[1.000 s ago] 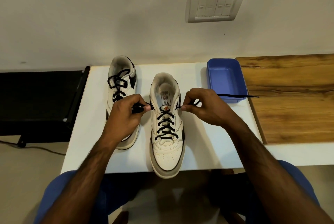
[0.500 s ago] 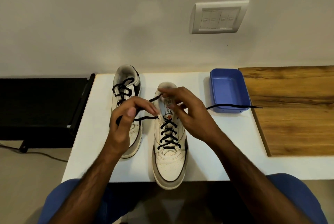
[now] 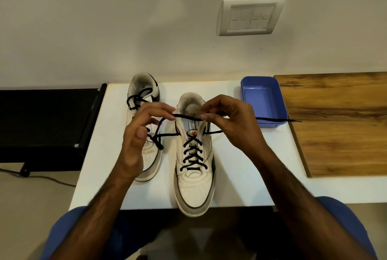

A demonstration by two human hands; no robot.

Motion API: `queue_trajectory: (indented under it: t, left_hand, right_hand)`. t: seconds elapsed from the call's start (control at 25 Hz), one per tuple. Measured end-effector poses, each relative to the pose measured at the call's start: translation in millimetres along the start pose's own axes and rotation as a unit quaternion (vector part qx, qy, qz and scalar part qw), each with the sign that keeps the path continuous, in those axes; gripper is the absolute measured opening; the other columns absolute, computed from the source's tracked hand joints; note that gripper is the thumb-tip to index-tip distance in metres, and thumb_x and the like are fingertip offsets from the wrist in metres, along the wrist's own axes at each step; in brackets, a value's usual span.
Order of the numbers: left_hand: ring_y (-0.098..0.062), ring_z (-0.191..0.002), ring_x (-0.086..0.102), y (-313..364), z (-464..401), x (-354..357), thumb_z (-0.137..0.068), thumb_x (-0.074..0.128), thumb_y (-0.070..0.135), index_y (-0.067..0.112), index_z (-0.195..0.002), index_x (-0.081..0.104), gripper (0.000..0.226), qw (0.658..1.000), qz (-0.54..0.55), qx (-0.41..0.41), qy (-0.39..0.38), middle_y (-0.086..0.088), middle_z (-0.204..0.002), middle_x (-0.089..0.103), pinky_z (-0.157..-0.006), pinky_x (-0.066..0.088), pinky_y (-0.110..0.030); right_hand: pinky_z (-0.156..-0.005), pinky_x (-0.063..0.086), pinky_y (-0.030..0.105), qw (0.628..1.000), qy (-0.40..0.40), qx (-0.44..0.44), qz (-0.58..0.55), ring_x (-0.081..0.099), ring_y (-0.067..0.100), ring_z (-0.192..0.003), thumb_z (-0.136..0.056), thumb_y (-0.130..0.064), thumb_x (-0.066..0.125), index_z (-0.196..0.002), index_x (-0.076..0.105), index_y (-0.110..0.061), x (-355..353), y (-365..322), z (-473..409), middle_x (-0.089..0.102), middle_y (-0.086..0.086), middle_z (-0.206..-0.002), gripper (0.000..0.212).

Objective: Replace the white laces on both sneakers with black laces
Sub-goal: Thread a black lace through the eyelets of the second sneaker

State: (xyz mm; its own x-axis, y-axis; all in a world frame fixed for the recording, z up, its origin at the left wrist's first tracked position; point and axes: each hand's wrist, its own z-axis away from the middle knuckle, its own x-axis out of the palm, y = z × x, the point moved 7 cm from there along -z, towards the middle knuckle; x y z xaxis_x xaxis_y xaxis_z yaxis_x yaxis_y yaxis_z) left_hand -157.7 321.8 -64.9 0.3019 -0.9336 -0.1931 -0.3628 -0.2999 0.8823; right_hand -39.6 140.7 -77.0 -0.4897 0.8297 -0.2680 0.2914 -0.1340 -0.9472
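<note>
I have the near sneaker (image 3: pixel 194 167) standing toe-toward-me at the front edge of the white counter (image 3: pixel 240 176), its black lace (image 3: pixel 191 155) already crossed up through most of the eyelets. The far sneaker (image 3: pixel 144 113) sits just to its left and further back, black-laced too (I see no white laces anywhere in view). So I judge I am at the closing step on the second shoe: starting the knot, or threading the last eyelets.

My right hand (image 3: pixel 228 121) pinches one lace strand between thumb and forefinger above the tongue, and that strand stretches across to my left hand (image 3: pixel 142 132). The left grip has its fingers curled with the tips at the strand, though I cannot tell how firmly it holds. A loose end trails right, over the blue tray (image 3: pixel 247 92) and onto the wooden board (image 3: pixel 335 123).

Next, I reckon, the two ends must cross over the tongue and be drawn snug, with even tension so the crossings below do not loosen.
</note>
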Motion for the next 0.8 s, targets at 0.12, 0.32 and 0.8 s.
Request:
queue_trajectory:
  t: [0.12,0.32,0.8]
  left_hand:
    - [-0.034,-0.121,0.055,7,0,-10,-0.104,0.036,0.051,0.008,-0.108,0.063,0.051,0.992,-0.086,0.03,0.084,-0.015,-0.122,0.058,-0.094,0.045,-0.048]
    - [-0.014,-0.1,0.066,1,1,34,-0.095,0.069,0.022,0.02,-0.121,0.063,0.028,0.984,-0.175,-0.023,-0.038,0.006,-0.112,0.063,-0.084,0.051,-0.026]
    - [-0.009,-0.085,0.07,-8,-2,36,-0.086,0.078,0.009,0.009,-0.097,0.077,0.01,0.986,-0.144,-0.075,0.035,0.006,-0.089,0.075,-0.078,0.051,-0.018]
  right_hand:
    - [-0.089,0.059,0.039,0.997,-0.022,0.03,-0.065,0.075,0.016,-0.094,-0.09,-0.002,0.071,-0.101,0.068,-0.01,1,4,0,0.079,0.0,-0.092,0.015]
    - [-0.077,0.061,0.048,0.992,-0.051,0.022,-0.113,0.076,0.027,-0.083,-0.082,-0.005,0.08,-0.088,0.07,-0.006,20,-2,5,0.077,0.008,-0.084,0.012]
    - [-0.074,0.06,0.038,0.998,-0.035,0.039,-0.026,0.069,0.022,-0.082,-0.088,-0.016,0.076,-0.089,0.075,-0.011,14,14,1,0.072,0.004,-0.09,0.005]
